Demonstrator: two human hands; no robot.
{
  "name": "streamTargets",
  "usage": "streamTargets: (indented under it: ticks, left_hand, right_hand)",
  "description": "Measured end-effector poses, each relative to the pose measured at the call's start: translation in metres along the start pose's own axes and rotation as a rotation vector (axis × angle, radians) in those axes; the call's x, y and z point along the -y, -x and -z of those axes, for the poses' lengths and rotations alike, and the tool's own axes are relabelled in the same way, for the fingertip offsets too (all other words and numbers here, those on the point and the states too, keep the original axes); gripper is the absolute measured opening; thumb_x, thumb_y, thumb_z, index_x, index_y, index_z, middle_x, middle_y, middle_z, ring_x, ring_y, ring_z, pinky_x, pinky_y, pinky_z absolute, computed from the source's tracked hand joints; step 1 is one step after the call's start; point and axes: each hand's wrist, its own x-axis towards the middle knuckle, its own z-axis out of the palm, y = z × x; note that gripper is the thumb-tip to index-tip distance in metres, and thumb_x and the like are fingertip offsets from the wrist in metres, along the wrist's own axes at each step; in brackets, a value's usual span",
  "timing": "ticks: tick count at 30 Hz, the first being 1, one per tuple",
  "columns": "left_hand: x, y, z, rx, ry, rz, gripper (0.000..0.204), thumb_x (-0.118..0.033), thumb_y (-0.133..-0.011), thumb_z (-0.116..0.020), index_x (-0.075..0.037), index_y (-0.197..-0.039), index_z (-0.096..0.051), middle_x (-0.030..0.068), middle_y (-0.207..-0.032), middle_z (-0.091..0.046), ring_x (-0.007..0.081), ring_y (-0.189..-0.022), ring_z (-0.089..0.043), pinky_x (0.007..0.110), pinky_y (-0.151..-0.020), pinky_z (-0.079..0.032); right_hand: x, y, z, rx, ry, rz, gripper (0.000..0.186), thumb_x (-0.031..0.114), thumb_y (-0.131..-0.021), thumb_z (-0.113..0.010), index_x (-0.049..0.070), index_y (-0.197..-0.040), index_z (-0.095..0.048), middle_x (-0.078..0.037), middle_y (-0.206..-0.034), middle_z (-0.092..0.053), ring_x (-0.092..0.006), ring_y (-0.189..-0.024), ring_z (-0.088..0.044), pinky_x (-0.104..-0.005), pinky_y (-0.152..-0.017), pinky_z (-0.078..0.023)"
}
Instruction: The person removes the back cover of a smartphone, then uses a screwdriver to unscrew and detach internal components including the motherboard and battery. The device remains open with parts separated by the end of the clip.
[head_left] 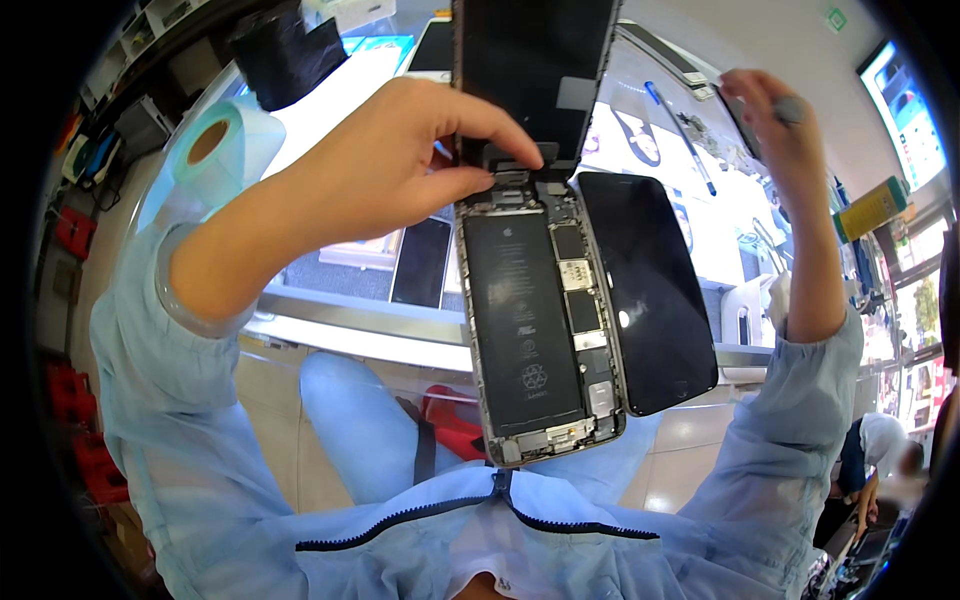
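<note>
An opened phone (525, 320) lies with its black battery and boards exposed, its screen (530, 70) raised upright at its top end. The index finger and thumb of my left hand (430, 160) grip the phone near the joint between body and screen. A second black phone (650, 290) lies face up along the opened phone's right side. My right hand (775, 135) is raised at the upper right with curled fingers around a small dark grey thing that I cannot make out.
On the lit glass counter (310, 320) are a light blue roll (230, 160), a black bag (285, 60), another phone (420, 260) and a pen (680, 135). A yellow-green bottle (870, 208) stands at the right. Another person (865, 470) bends at the lower right.
</note>
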Motion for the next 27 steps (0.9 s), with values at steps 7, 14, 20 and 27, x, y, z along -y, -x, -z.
streamTargets:
  ticks: [7,14,20,27]
  left_hand:
    - [-0.001,0.002,-0.001,0.019,-0.017,0.062,0.038,-0.006,-0.068,-0.077,-0.007,-0.106,-0.068,0.0053,-0.101,-0.066,0.0129,-0.085,-0.060,0.026,-0.073,-0.052]
    - [-0.002,0.003,0.000,0.030,0.032,0.073,0.043,-0.006,-0.064,-0.079,-0.006,-0.105,-0.067,0.0022,-0.097,-0.064,0.0114,-0.086,-0.058,0.026,-0.074,-0.052]
    - [-0.004,0.003,0.000,0.025,-0.011,0.054,0.046,-0.005,-0.063,-0.080,-0.007,-0.107,-0.067,0.0026,-0.102,-0.064,0.0102,-0.087,-0.057,0.024,-0.075,-0.051]
    - [-0.001,0.004,0.000,0.038,-0.011,0.027,0.050,-0.004,-0.061,-0.080,-0.006,-0.108,-0.065,0.0027,-0.107,-0.063,0.0104,-0.090,-0.057,0.024,-0.076,-0.050]
  right_hand:
    - [0.079,0.028,-0.007,0.309,-0.750,0.035,0.034,0.037,-0.095,-0.050,0.003,-0.097,-0.052,-0.006,-0.075,-0.060,-0.0047,-0.057,-0.053,-0.0168,-0.047,-0.039]
    - [0.109,0.050,-0.033,0.224,-0.671,-0.029,0.070,0.009,-0.077,-0.070,-0.006,-0.132,-0.029,-0.010,-0.079,-0.065,-0.0101,-0.059,-0.060,-0.0169,-0.051,-0.047]
    - [0.114,0.060,-0.033,0.178,-0.593,0.151,0.091,0.004,-0.081,-0.068,0.002,-0.145,-0.004,-0.012,-0.083,-0.065,-0.0136,-0.067,-0.064,-0.0195,-0.058,-0.050]
    - [0.116,0.067,-0.039,0.185,-0.697,0.413,0.099,0.003,-0.079,-0.069,0.000,-0.142,0.007,-0.018,-0.076,-0.064,-0.0164,-0.060,-0.063,-0.0212,-0.054,-0.048]
